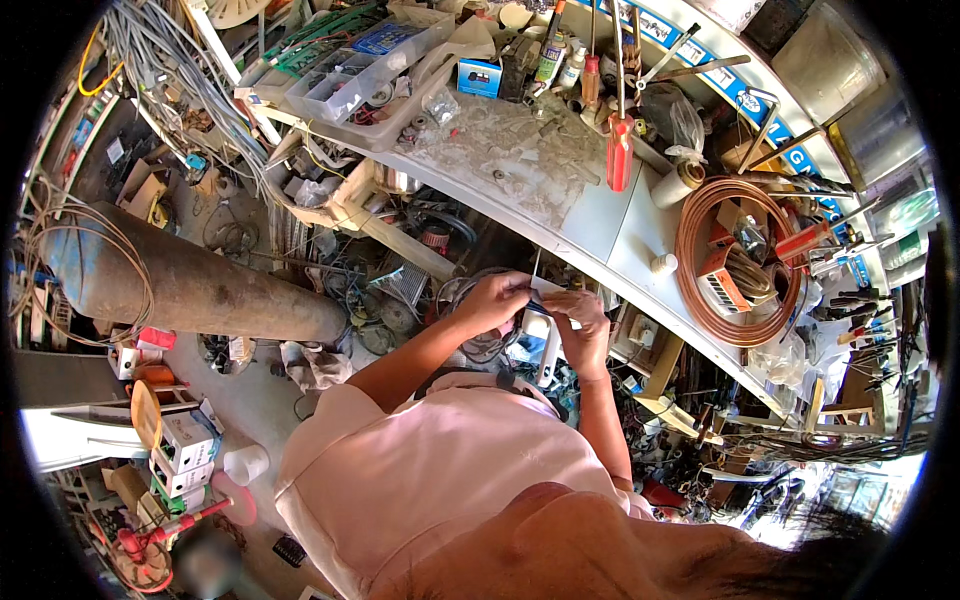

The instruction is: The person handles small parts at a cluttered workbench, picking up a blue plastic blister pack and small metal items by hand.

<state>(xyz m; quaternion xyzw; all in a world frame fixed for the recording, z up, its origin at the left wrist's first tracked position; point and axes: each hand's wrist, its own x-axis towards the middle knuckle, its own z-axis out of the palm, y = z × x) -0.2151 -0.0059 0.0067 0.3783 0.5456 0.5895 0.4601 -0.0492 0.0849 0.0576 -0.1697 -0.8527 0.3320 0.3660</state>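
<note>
2 hands (494, 304) at a small dark piece (539, 303) beside a workbench (612, 215)

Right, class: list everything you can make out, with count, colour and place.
Workbench: one, grey-white, upper centre to right.
Tubing coil: one, copper, bench's right side.
Screwdrivers: at least two, red-handled, at bench.
Parts bin: one, clear, bench's left.
Box: one, blue, beside bin.
Cylinder: one, rusty brown, left.
Clutter: uncountable, mixed, under bench.
Held item: count unclear, partly dark, between hands.
Shirt: one, pale pink, lower centre.
Left hand: one, bare, centre.
Right hand: one, bare, centre.
</note>
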